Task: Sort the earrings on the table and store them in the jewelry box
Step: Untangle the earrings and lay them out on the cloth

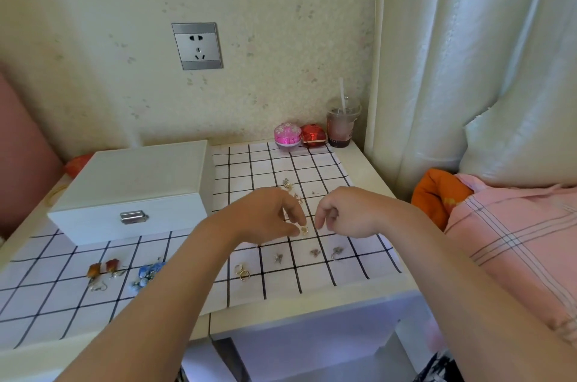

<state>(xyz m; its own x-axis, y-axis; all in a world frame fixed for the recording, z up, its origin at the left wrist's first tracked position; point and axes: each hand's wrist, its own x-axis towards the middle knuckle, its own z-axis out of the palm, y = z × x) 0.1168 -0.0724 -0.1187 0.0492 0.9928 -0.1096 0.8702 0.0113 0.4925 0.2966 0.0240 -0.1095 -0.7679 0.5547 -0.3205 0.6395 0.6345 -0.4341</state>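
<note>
Over checked cloth (pixel 318 163), left hand (pixel 268 216) pinches small gold earring (pixel 304 230), right hand's (pixel 346 214) grip unclear

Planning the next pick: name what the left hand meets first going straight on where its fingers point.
The small gold earring, at the left hand's fingertips; contact unclear. The right hand lies just beyond.

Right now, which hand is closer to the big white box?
Left. The left hand is a little way from the white box, its fingers pinching a small gold earring. The right hand is farther off, on the other side of that earring.
</note>
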